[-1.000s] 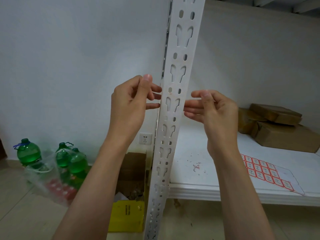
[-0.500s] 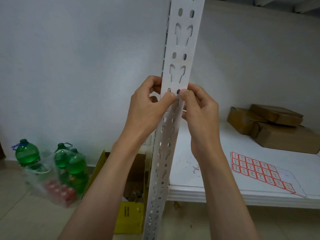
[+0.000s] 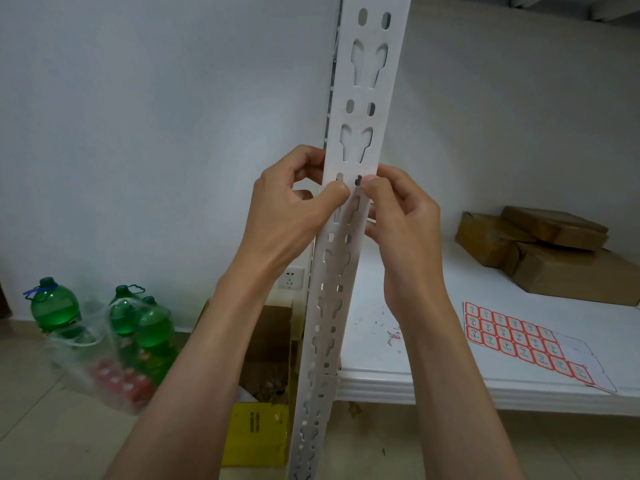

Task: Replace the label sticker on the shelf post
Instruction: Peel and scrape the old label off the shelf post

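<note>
Your left hand (image 3: 287, 202) grips the shelf post (image 3: 349, 209) from nine o'clock, thumb pressing its face; your right hand (image 3: 398, 209) pinches from three o'clock, probably bracing to work a label I cannot see. Sticker sheet (image 3: 526, 337) waits at four o'clock.

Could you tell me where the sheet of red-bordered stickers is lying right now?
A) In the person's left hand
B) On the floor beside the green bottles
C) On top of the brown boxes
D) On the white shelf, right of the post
D: the sticker sheet lies flat on the white shelf, right of the post and in front of the brown boxes.
</note>
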Available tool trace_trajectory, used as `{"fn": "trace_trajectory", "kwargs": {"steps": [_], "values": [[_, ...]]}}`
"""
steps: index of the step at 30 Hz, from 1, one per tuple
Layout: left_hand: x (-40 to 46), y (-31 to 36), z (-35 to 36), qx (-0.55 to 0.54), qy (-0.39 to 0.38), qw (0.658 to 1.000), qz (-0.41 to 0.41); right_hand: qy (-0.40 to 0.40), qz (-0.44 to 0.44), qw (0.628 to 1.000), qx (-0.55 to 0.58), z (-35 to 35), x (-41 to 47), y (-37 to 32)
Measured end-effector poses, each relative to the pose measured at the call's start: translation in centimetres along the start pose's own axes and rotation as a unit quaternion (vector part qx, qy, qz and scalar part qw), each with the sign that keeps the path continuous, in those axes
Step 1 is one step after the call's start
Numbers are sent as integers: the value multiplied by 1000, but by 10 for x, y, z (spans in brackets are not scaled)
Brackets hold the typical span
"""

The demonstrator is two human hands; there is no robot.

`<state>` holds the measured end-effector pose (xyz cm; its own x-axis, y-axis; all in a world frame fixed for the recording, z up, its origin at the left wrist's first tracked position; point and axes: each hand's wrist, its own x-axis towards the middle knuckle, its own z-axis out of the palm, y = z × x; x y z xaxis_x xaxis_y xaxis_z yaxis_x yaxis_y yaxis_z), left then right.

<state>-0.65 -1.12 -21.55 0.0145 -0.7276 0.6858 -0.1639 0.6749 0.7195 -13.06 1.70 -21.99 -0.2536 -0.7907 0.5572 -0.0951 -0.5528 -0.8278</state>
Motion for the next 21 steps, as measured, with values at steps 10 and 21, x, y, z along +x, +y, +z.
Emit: {"fn": "trace_trajectory", "kwargs": {"steps": [10,21], "values": [[-3,0,-13,-91,-14,995,-27,-39,-10,999,9,-5,-1,-1],[-5,-7,-15,-63,134,989,-11,-33,8,995,90,-15,-5,5]]}}
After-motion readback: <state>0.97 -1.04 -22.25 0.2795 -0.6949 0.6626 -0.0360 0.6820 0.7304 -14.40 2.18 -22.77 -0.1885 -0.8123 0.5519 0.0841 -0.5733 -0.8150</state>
